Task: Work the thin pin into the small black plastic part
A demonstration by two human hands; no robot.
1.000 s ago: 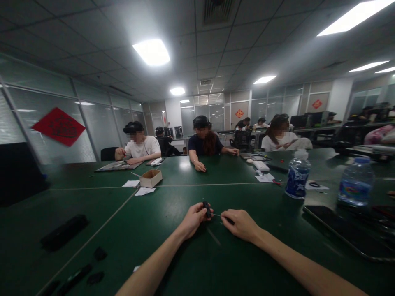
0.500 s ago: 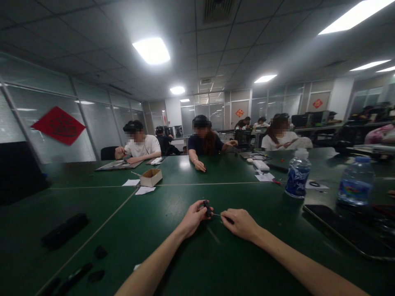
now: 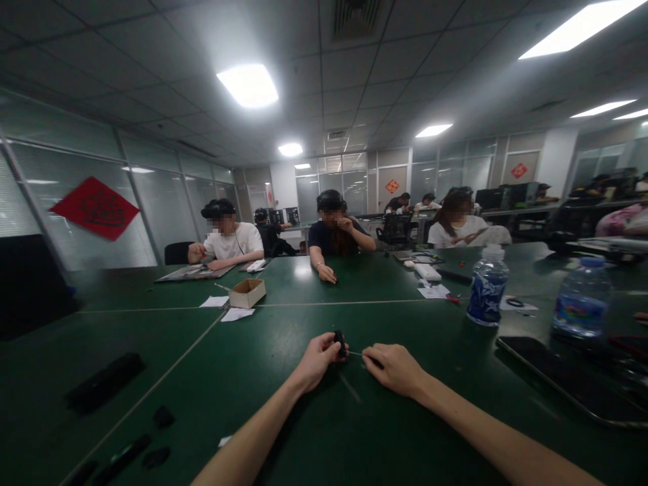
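My left hand [image 3: 316, 361] is closed around a small black part [image 3: 340, 343], held just above the green table [image 3: 283, 405]. My right hand [image 3: 392, 368] is closed on a thin tool [image 3: 358, 354] whose metal tip points left and meets the black part. The two hands sit a short gap apart at the table's middle. What the black part is I cannot make out.
Two water bottles [image 3: 487, 286] [image 3: 582, 304] and a dark tablet [image 3: 567, 381] lie to the right. Black pieces [image 3: 104, 381] [image 3: 163, 416] lie at the left. A small cardboard box [image 3: 247, 293] and papers sit further back. Three people sit across the table.
My hands have hardly moved. The person in the dark shirt across the table has raised a hand from the table to the face.
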